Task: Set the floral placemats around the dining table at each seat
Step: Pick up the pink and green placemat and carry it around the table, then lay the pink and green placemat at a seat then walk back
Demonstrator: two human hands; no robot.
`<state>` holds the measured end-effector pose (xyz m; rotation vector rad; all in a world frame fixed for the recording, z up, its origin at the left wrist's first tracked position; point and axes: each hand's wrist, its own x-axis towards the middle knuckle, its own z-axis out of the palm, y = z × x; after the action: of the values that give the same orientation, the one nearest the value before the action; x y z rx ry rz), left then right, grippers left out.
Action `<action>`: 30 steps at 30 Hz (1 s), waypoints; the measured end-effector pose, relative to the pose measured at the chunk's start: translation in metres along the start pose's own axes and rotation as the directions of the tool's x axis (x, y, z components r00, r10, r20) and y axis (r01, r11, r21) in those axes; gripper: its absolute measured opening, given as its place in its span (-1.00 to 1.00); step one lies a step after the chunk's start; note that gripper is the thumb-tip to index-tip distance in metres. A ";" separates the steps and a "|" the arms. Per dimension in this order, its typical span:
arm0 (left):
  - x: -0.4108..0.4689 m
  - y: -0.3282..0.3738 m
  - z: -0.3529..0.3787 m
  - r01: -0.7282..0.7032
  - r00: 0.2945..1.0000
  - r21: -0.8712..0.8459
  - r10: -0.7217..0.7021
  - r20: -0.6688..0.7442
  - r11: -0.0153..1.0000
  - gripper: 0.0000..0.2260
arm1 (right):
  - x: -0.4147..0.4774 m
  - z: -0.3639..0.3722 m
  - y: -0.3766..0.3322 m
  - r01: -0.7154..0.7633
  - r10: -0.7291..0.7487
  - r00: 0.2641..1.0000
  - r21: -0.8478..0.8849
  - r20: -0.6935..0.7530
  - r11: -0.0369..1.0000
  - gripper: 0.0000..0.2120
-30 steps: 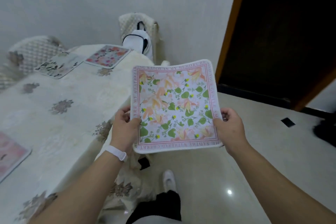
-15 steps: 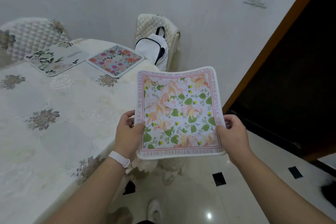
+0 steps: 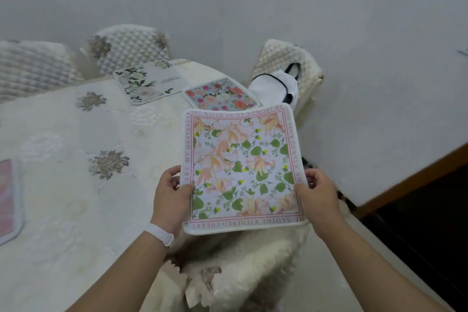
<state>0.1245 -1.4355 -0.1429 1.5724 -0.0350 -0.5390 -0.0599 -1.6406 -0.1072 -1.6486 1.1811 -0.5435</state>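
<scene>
A square placemat [image 3: 241,167] with peach flowers, green leaves and a lettered pink border hangs in the air over the table's right edge. My left hand [image 3: 172,197] grips its left edge and my right hand [image 3: 317,197] grips its right edge. On the dining table [image 3: 63,185], covered with a cream embroidered cloth, lie a white-flowered placemat [image 3: 148,82] and a multicoloured rose placemat [image 3: 220,95] at the far end. A pink placemat [image 3: 8,197] lies at the left margin, partly cut off.
Quilted chair backs [image 3: 131,45] stand along the far side by the wall. Another covered chair [image 3: 286,63] at the far right holds a white bag [image 3: 272,88]. A covered chair [image 3: 243,268] sits right below the held mat. A dark doorway [image 3: 430,210] opens at the right.
The view has swung left toward the table. Held in both hands, the placemat has come over the table's right edge, above the near chair.
</scene>
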 end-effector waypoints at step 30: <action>0.111 -0.049 0.037 0.219 0.811 0.122 -0.112 -0.574 0.968 -0.72 | 0.240 0.152 0.027 0.103 0.060 0.774 -0.219 0.630 0.970 -0.91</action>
<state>0.1949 -1.5044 -0.2239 1.8760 0.5259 -0.1849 0.1498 -1.7844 -0.2356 -1.8460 0.7312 0.1719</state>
